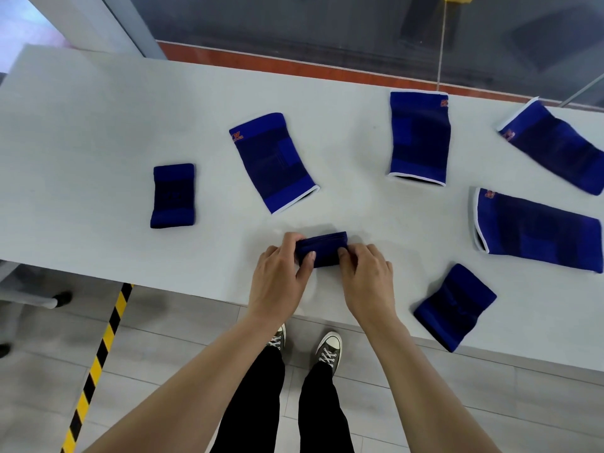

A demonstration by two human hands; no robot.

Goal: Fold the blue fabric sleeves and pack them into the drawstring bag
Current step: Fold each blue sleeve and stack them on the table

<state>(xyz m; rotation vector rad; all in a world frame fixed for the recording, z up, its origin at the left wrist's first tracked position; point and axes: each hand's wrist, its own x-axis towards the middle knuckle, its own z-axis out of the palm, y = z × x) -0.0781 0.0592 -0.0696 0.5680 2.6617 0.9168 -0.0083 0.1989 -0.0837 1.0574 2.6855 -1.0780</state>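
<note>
A small blue sleeve [323,249], folded into a thick band, lies near the table's front edge. My left hand [281,276] pinches its left end and my right hand [367,276] pinches its right end. Several other blue sleeves lie flat on the white table [98,142]: a short one [173,196] at the left, a longer one [274,161] behind my hands, one [420,137] at the back, two long ones at the right [552,145] [539,230], and a short one [456,305] at the front right edge. No drawstring bag is in view.
The table's front edge runs just under my wrists, with my legs and shoes [328,349] on the tiled floor below. Yellow-black hazard tape [98,364] crosses the floor at the left. A glass wall with a red sill [294,65] runs behind the table.
</note>
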